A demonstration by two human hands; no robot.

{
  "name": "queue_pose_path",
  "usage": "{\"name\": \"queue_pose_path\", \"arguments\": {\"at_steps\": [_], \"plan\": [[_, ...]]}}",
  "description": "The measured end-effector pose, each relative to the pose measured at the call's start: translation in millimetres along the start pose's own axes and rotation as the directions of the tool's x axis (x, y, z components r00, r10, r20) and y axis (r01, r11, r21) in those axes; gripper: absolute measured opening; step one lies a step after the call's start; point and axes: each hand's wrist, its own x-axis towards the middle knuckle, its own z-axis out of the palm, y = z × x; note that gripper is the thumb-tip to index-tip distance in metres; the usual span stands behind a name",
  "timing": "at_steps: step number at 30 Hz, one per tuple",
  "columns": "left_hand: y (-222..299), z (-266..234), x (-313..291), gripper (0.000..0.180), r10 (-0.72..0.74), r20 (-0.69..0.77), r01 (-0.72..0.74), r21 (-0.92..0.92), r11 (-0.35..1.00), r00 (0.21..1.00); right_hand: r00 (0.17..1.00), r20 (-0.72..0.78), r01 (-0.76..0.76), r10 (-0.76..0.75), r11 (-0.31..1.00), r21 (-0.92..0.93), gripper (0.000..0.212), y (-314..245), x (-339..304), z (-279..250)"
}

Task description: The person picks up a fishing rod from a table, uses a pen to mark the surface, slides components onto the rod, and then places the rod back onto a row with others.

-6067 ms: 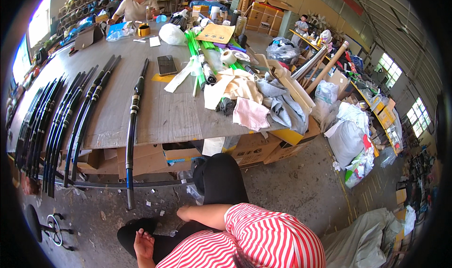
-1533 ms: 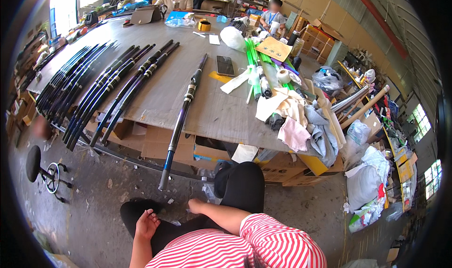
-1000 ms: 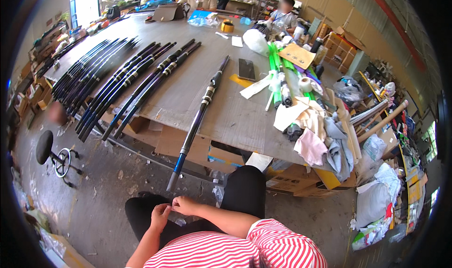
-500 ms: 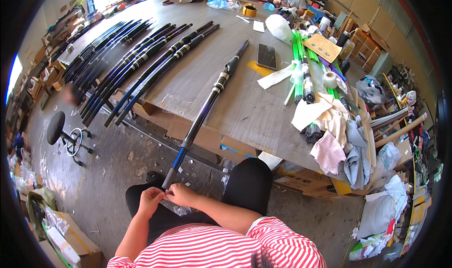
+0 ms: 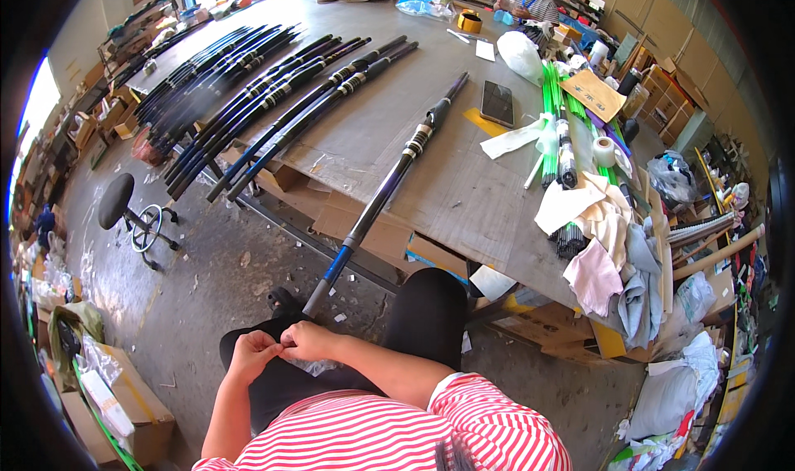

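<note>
Above my lap, my left hand [image 5: 253, 355] and my right hand [image 5: 307, 339] meet fingertip to fingertip, both pinched closed. Whatever lies between the fingers is too small or too hidden to make out. Just beyond them is the butt end of a dark fishing rod [image 5: 371, 214] with a blue band near its grip. That rod lies across the table [image 5: 489, 214], its butt overhanging the near edge toward me. Neither hand appears to grip the rod.
Several more fishing rods [image 5: 286, 90] lie in rows at the left of the table. A phone [image 5: 497, 103] rests right of the rod, near bundled green rods [image 5: 550, 123] and cloths [image 5: 595, 274]. A stool [image 5: 118, 202] stands left. A person [image 5: 534, 7] sits at the far side.
My view has shifted, so the table appears farther right. My pinched hands, earlier right at the rod's butt, are now a little nearer to me and apart from it.
</note>
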Motion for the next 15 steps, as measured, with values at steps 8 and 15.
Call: {"name": "queue_pose_path", "arguments": {"at_steps": [8,15], "plan": [[6,10,4,0.014,0.055,0.114,-0.072,0.154,0.985,0.992,0.999,0.033,-0.029,0.03,0.998,-0.048,0.024,4,-16,0],[9,20,17,0.012,0.157,0.213,-0.187,0.131,0.974,0.964,0.989,-0.127,-0.08,0.078,0.997,-0.013,0.021,3,-37,-8]]}}
